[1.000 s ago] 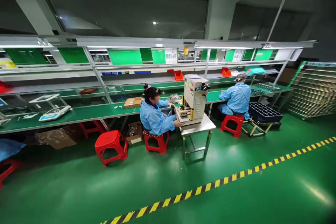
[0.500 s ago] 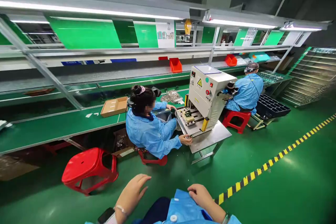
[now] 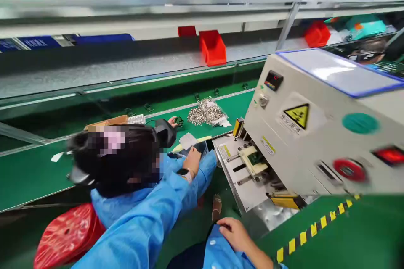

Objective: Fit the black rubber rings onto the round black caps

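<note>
My left hand (image 3: 193, 160), with a watch at the wrist, reaches forward past the co-worker's side. Its fingers point away and bend down, so their tips are hidden. It is nearest to a clear plastic bag (image 3: 202, 150) by the co-worker's lap; whether it touches the bag I cannot tell. My right hand (image 3: 235, 233) rests low against the front of my blue jacket (image 3: 216, 246), fingers loosely bent and a little apart, with nothing visible in them. The co-worker's hand (image 3: 172, 122) holds a small dark green part (image 3: 179, 121) over the bench.
A white press machine (image 3: 293, 134) stands at the right, with a fixture (image 3: 253, 162) on its base plate. Small metal parts (image 3: 205, 111) lie heaped on the green bench (image 3: 235, 105). A red stool (image 3: 67, 233) is at lower left; red bins (image 3: 213, 48) sit on the shelf.
The view has come much closer to the co-worker and the machine. My left hand has gone from low in front of me to forward beside the co-worker. My right hand stays at my jacket.
</note>
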### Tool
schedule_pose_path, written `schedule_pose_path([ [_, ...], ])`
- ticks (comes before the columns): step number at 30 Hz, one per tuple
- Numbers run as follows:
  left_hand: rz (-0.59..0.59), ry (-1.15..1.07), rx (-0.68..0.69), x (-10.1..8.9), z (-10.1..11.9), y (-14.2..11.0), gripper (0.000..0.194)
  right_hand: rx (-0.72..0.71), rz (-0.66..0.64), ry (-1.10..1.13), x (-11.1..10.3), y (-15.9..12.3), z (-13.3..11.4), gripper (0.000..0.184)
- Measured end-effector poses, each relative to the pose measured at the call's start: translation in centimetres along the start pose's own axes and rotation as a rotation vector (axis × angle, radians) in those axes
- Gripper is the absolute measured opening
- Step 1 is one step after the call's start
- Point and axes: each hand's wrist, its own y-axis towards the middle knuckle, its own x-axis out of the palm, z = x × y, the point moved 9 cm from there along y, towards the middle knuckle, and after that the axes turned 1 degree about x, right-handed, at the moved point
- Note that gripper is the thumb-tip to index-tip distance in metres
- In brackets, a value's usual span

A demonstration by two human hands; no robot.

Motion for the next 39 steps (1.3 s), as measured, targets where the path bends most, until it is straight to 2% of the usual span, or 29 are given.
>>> schedule_pose_path([
  [3,-0.032,0.054,-0.113,3.2,-6.2,5.9,0.025,0.067,-0.050,0.030,-1.1,3.8,0.1,0.043],
  [5,-0.050,0.071,-0.146,5.4,-9.4,8.2,0.035,0.147,-0.061,0.054,-2.1,5.0,1.8,0.046],
  [8,-0.108,0.054,-0.091,8.2,-12.8,10.5,0.046,0.262,-0.034,0.084,-3.2,5.6,5.0,0.052],
  [12,-0.208,-0.025,0.069,10.8,-15.0,12.5,0.052,0.363,-0.022,0.133,-2.7,6.2,7.1,0.062],
  [16,-0.252,-0.104,0.164,11.8,-15.0,13.5,0.053,0.388,-0.094,0.160,-1.4,7.4,6.5,0.063],
  [18,-0.239,-0.139,0.167,11.2,-14.8,14.2,0.047,0.396,-0.115,0.169,-1.2,8.0,5.8,0.063],
  [20,-0.203,-0.175,0.140,9.2,-15.5,15.7,0.040,0.402,-0.125,0.172,-1.2,8.7,4.8,0.063],
  [23,-0.090,-0.219,0.028,3.6,-18.7,19.4,0.042,0.374,-0.097,0.200,-1.9,10.5,1.5,0.057],
  [25,0.011,-0.234,-0.068,0.0,-20.9,21.4,0.043,0.295,-0.043,0.221,-3.0,12.9,-2.3,0.048],
  [26,0.051,-0.243,-0.111,-1.0,-21.4,21.7,0.045,0.233,-0.004,0.218,-3.8,14.5,-4.5,0.043],
  [28,0.106,-0.257,-0.185,-0.9,-20.6,20.9,0.053,0.098,0.087,0.196,-5.7,18.5,-9.0,0.037],
  [30,0.121,-0.270,-0.238,1.5,-18.0,18.4,0.068,-0.036,0.221,0.190,-8.1,23.3,-12.9,0.036],
  [32,0.147,-0.273,-0.293,4.3,-15.2,15.4,0.086,-0.107,0.330,0.169,-10.2,28.8,-15.3,0.034],
  [33,0.158,-0.274,-0.301,5.4,-14.0,14.3,0.093,-0.113,0.382,0.161,-11.1,31.6,-15.8,0.031],
  [35,0.172,-0.272,-0.312,6.5,-12.9,12.9,0.098,-0.093,0.401,0.156,-11.8,36.9,-15.8,0.025],
  [37,0.175,-0.271,-0.329,6.4,-13.0,12.6,0.091,-0.071,0.310,0.172,-10.9,41.1,-15.2,0.018],
  [39,0.174,-0.269,-0.362,5.9,-13.7,12.7,0.082,-0.053,0.183,0.210,-9.3,43.6,-14.4,0.019],
])
